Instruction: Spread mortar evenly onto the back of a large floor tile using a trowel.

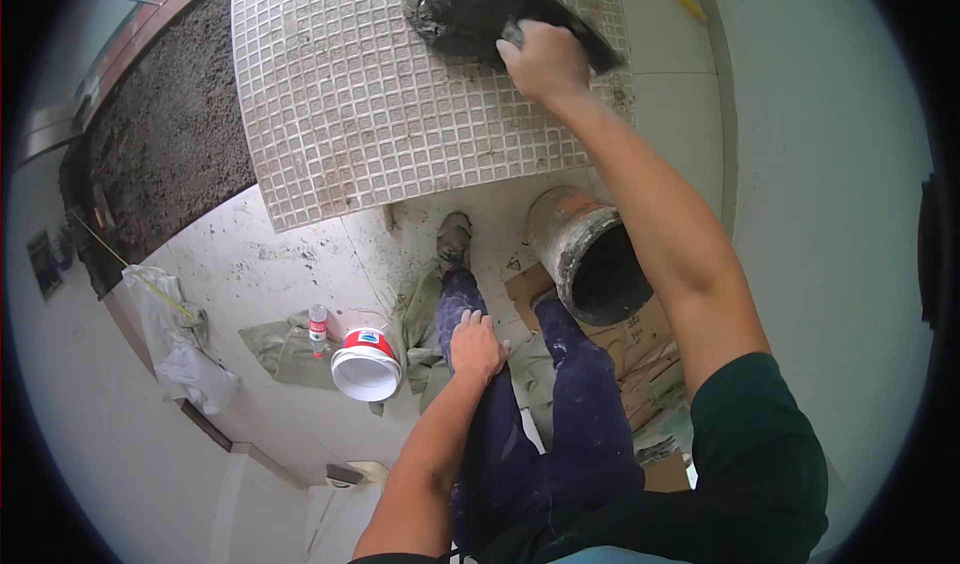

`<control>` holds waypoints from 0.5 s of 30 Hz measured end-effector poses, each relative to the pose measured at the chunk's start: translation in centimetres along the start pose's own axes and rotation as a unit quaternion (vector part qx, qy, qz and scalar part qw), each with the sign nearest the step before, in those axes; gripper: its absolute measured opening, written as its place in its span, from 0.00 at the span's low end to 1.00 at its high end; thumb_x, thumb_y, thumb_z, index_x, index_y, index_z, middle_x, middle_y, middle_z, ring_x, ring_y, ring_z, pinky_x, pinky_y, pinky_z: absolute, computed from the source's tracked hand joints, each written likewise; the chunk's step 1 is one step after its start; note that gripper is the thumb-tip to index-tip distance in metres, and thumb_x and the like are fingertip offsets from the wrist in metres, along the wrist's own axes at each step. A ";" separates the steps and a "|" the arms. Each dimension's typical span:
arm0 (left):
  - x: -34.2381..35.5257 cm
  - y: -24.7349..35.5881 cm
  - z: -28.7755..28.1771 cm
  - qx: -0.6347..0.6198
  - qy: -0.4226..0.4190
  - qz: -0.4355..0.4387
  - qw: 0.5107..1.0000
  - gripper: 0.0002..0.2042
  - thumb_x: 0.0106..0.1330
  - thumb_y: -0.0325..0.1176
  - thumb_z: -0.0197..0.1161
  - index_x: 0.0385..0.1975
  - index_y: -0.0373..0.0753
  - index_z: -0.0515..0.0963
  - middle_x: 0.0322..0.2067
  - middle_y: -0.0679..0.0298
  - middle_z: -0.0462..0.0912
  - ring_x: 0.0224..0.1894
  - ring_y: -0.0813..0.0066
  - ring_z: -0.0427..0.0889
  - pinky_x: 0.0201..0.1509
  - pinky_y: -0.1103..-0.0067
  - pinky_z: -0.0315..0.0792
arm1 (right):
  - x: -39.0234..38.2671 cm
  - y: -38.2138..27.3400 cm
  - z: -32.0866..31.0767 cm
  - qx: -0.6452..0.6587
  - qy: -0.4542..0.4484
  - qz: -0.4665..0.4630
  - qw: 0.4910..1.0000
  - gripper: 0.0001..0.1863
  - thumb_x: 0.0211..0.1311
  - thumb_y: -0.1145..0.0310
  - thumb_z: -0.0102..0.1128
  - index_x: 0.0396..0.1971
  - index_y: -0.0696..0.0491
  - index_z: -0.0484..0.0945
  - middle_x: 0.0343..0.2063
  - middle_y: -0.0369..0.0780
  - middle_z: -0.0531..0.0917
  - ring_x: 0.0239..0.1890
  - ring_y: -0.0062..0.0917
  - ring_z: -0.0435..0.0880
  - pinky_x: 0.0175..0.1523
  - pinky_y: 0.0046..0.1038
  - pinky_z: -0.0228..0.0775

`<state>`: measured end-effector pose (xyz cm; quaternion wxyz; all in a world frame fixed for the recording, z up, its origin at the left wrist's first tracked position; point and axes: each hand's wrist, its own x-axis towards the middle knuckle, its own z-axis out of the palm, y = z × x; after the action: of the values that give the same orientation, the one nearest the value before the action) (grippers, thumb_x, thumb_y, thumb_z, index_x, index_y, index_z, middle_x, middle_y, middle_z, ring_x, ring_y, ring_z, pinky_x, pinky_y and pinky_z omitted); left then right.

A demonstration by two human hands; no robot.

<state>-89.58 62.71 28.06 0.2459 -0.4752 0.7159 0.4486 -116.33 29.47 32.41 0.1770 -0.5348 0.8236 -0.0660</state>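
Note:
My right hand (548, 62) is closed round the handle of a dark, mortar-smeared trowel (560, 9). The blade lies over a heap of wet grey mortar (432, 12) near the far edge of a large tile (340, 114). The tile's upward face is a grid of raised ribs, with grey smears across it. My left hand (477, 347) rests on my left leg near the knee, fingers laid out and holding nothing. Part of the trowel's handle is hidden by my fingers.
A mortar-coated bucket (572, 226) lies tipped beneath my right forearm, beside cardboard (640, 339). Left of my leg stand a red-and-white tub (366, 372) and a plastic bottle (318, 329). Dark rough mortar (170, 99) covers the floor at far left, near white bags (185, 359).

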 end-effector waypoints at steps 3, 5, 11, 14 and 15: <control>0.4 0.4 0.3 -0.006 -0.019 0.008 1.000 0.26 0.53 0.47 0.73 0.47 0.36 0.79 0.53 0.56 0.79 0.63 0.58 0.72 0.64 0.68 0.71 | -5.6 1.1 -3.1 0.093 0.064 -0.044 0.993 0.16 0.62 0.56 0.62 0.29 0.56 0.82 0.28 0.50 0.84 0.33 0.48 0.84 0.39 0.44 0.76; 0.5 0.3 0.6 -0.006 -0.051 0.004 0.999 0.27 0.54 0.47 0.73 0.48 0.35 0.79 0.55 0.55 0.78 0.65 0.58 0.72 0.65 0.68 0.70 | -10.6 2.2 -5.4 0.181 0.044 -0.018 0.982 0.15 0.61 0.59 0.65 0.29 0.57 0.80 0.24 0.49 0.82 0.28 0.48 0.83 0.35 0.40 0.74; 0.8 0.8 0.7 0.003 -0.056 0.000 0.998 0.29 0.55 0.48 0.74 0.51 0.33 0.78 0.60 0.51 0.76 0.67 0.56 0.70 0.70 0.67 0.66 | -28.3 11.3 -9.9 0.182 0.003 0.142 0.973 0.09 0.58 0.70 0.69 0.33 0.60 0.80 0.24 0.48 0.83 0.26 0.42 0.83 0.34 0.34 0.74; 0.5 1.8 0.1 0.008 -0.056 0.007 0.998 0.28 0.53 0.45 0.75 0.51 0.35 0.79 0.60 0.52 0.76 0.65 0.56 0.72 0.69 0.68 0.67 | -35.9 16.6 -9.6 0.145 -0.019 0.223 0.964 0.12 0.59 0.68 0.69 0.34 0.61 0.79 0.28 0.51 0.83 0.31 0.46 0.84 0.37 0.37 0.74; 0.2 1.6 0.3 0.025 -0.058 0.007 0.998 0.28 0.54 0.45 0.74 0.51 0.35 0.80 0.60 0.52 0.77 0.65 0.56 0.72 0.70 0.68 0.66 | -37.6 18.3 -8.3 0.123 -0.062 0.248 0.959 0.13 0.60 0.65 0.67 0.34 0.62 0.79 0.31 0.53 0.83 0.35 0.48 0.84 0.40 0.40 0.75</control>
<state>-91.13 63.15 28.43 0.2957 -0.4374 0.7145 0.4591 -121.30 70.44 43.01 0.3035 -0.2904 0.9032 -0.0877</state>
